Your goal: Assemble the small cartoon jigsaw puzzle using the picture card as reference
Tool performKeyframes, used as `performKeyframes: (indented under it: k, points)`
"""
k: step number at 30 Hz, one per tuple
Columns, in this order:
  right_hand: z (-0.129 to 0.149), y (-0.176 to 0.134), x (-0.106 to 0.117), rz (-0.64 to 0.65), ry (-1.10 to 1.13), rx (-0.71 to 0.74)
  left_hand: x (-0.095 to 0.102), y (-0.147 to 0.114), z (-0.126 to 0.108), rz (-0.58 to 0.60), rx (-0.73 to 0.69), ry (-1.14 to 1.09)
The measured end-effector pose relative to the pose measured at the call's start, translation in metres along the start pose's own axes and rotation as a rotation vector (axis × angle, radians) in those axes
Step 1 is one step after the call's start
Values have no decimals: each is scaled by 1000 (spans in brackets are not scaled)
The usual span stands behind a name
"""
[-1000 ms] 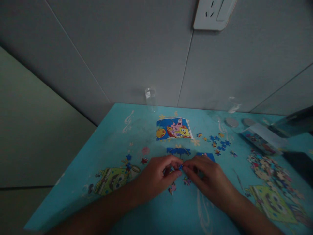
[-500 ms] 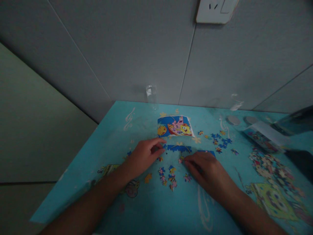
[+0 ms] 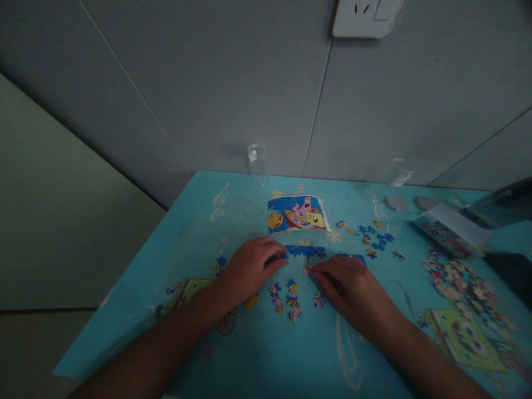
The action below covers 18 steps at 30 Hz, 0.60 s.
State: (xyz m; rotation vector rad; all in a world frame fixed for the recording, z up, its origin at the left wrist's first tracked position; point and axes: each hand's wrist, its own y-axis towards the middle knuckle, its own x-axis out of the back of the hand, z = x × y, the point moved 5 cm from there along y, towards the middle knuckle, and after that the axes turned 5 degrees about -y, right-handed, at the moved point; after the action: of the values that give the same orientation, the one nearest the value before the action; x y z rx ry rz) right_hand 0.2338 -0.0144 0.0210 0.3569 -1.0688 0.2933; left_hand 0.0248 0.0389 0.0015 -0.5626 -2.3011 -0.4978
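My left hand is closed, thumb and fingers bent around a small blue puzzle piece. Its fingertips touch down by the left end of a joined blue puzzle strip. My right hand pinches a pink and yellow puzzle piece just below that strip. Partly hidden behind the right hand lies another blue section. Nearer to me, between the hands, are a few joined pieces, a smaller cluster and a single pink-blue piece.
A cartoon picture card lies beyond the strip. Loose blue pieces are to its right, with a mixed pile farther right. Two round lids, a clear container and a leaning box stand toward the wall.
My left hand has moved slightly right, its fingertips now at the strip's left end and covering the small piece that showed beneath it. My right hand has stayed nearly still.
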Motion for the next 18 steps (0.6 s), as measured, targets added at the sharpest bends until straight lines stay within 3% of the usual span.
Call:
performKeyframes:
  k: [9,18]
  points:
    - [-1,-2,-1,2,1,4,-7,2,-4,8,-26,138]
    - [-1,-1,-2,16,-11,3,-7,3,-7,-6,-39,138]
